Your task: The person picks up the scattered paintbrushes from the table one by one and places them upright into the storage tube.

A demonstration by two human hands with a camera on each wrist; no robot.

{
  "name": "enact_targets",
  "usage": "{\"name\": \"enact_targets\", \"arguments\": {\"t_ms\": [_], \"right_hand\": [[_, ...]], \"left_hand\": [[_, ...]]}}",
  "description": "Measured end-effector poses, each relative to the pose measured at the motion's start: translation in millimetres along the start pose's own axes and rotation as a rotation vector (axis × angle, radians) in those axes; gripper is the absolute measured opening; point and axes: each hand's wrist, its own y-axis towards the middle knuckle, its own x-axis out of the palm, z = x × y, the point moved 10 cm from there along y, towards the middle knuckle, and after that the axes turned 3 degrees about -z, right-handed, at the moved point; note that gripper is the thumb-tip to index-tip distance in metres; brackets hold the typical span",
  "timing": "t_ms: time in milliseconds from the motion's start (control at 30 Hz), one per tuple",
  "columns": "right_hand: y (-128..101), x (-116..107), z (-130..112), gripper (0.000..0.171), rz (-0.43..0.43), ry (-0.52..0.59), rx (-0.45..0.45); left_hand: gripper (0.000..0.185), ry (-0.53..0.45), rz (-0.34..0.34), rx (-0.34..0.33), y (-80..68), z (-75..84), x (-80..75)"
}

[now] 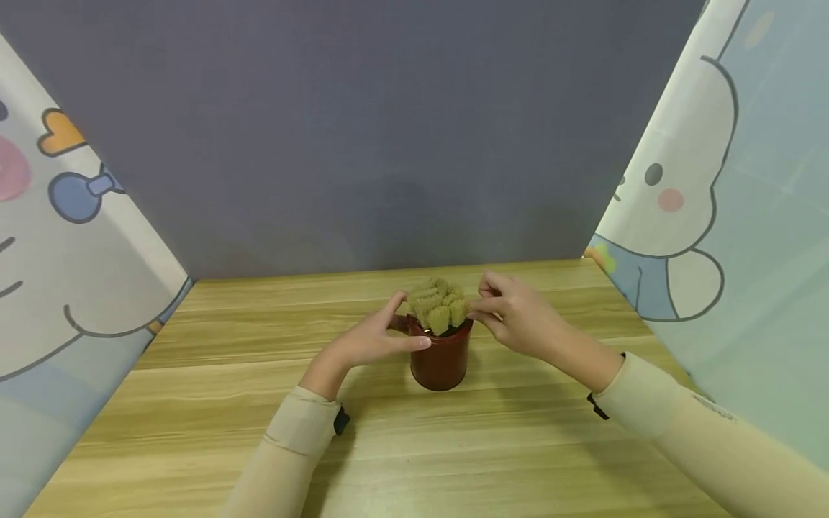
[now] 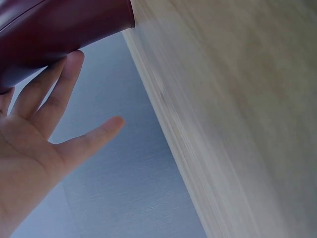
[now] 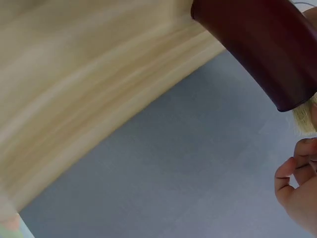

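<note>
Dark red cup (image 1: 440, 360) upright on the wooden worktop (image 1: 259, 403), near the middle, long axis vertical, mouth up. Filled with tan bristle brushes (image 1: 438, 306), tufts pointing up and standing above the rim. Bare worktop on every side of the cup: a wide strip toward the near edge, a narrower strip behind, up to the grey back panel (image 1: 363, 129). Printed cartoon curtains closing in both sides, left curtain (image 1: 58, 266) and right curtain (image 1: 732, 216), each well apart from the cup. Left hand (image 1: 376, 338) against the cup's left side near the rim, fingers straight, thumb reaching across the front wall; in the left wrist view, fingertips (image 2: 72, 62) lying flat on the red wall, not curled round it. Right hand (image 1: 518, 316) at the right of the bristle tufts, level with them, fingers bent and pinching a tuft at the outer edge of the bunch. In the right wrist view, curled fingers (image 3: 292, 173) just beside pale bristles at the cup's rim.
</note>
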Motion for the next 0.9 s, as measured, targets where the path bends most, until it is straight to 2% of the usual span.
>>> {"name": "enact_targets", "arguments": {"t_ms": [167,333,500,633,767,900], "right_hand": [[-5.2,-6.5,-6.4,0.014,0.061,0.022,-0.040],[-12.0,-11.8,-15.3,0.011,0.122,-0.015,-0.075],[-23.3,-16.4,-19.3,0.036,0.192,0.005,-0.105],[-31.3,-21.5,-19.7,0.036,0.271,0.029,-0.150],[-39.7,-24.7,-23.5,0.035,0.338,0.025,-0.217],[-40.8,-24.6,-21.8,0.034,0.324,0.030,-0.203]], "left_hand": [[0.112,0.021,0.014,0.000,0.0,0.4,-3.3],[0.109,-0.011,0.007,0.020,1.4,3.8,-0.4],[0.105,-0.013,-0.016,0.039,3.0,6.2,7.6],[0.102,0.004,-0.016,0.050,5.9,10.7,10.2],[0.111,0.040,-0.016,0.020,7.0,12.5,11.4],[0.114,0.050,-0.020,-0.005,7.4,12.0,11.6]]}}
